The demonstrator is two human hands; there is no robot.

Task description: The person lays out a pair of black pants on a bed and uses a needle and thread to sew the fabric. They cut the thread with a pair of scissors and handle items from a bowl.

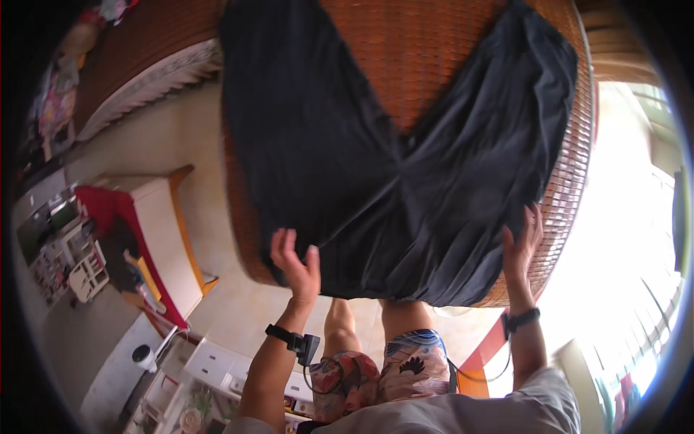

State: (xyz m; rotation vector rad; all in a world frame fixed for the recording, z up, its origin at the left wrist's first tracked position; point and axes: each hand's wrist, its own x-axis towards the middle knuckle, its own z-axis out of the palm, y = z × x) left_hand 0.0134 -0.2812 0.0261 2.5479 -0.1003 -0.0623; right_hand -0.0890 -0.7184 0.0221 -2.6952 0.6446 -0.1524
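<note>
A pair of black trousers (332, 195) lies spread out, its waist end toward me and its two legs parting away in a V. Beside the trousers' near left edge is my left hand (296, 269), thumb and fingers apart, holding nothing I can see. My right hand (522, 246) is at the near right edge, also with thumb and fingers apart, its fingertips by the cloth. Creases run through the fabric around the crotch and along the right leg. The far leg ends reach the top of the picture, where the left one is cut off.
Under the trousers is a brown woven mat surface (405, 58) with rounded near corners. To the left stands a pale cabinet (165, 242) with a red cloth (119, 206) over it. White drawers (217, 362) are at the lower left. Bright light comes from the right.
</note>
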